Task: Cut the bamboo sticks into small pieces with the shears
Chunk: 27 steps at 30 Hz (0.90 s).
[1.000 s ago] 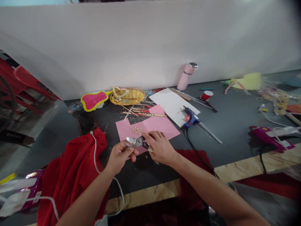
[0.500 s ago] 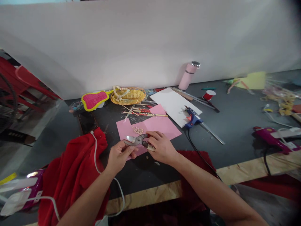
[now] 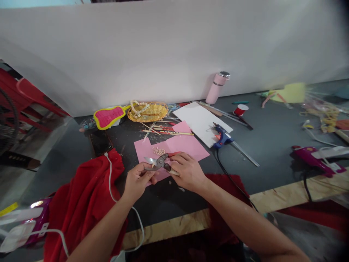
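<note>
My right hand is wrapped round the handles of metal pruning shears, one handle red. The blades point left and stand apart. At the blades, my left hand pinches a small pale piece, mostly hidden by the fingers. Just behind the shears, a little heap of pale cut bits lies on pink paper. Thin patterned sticks lie beyond the paper.
A yellow basket, pink bottle, white board and blue glue gun stand or lie behind. Red cloth and a phone are left; a purple device is right.
The shears have opened wider between my hands, and the red handle shows more above my right fingers. Both hands stay in nearly the same place.
</note>
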Motion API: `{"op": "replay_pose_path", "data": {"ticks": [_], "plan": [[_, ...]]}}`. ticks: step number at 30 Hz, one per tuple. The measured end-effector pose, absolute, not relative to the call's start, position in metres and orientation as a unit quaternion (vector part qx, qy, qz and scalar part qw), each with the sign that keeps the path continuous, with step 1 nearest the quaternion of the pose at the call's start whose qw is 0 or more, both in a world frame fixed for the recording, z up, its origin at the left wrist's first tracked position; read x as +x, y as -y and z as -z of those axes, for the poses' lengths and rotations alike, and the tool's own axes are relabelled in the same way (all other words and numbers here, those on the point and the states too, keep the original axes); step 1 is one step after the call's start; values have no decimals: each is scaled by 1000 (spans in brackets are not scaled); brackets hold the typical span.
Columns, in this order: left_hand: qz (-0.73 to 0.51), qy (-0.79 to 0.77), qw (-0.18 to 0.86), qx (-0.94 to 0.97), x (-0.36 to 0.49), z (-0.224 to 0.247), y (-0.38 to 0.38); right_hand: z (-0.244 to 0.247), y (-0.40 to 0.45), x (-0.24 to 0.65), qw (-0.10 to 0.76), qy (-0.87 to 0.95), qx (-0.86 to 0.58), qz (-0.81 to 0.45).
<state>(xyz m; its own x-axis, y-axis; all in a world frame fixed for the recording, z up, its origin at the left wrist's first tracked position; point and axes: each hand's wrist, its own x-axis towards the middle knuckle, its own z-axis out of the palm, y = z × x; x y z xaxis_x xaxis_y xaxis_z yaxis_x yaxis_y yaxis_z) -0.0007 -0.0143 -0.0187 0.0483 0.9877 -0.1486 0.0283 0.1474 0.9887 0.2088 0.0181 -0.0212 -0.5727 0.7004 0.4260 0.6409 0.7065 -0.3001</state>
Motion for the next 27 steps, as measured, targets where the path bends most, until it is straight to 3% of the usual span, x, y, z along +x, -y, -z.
{"op": "replay_pose_path", "data": {"ticks": [12,27], "plan": [[-456,-482,601,446,1,15,15,22,-21,210,268,890,-354,-110],[-463,-471,601,451,1,21,15,18,-22,210,260,886,-367,-112]]}}
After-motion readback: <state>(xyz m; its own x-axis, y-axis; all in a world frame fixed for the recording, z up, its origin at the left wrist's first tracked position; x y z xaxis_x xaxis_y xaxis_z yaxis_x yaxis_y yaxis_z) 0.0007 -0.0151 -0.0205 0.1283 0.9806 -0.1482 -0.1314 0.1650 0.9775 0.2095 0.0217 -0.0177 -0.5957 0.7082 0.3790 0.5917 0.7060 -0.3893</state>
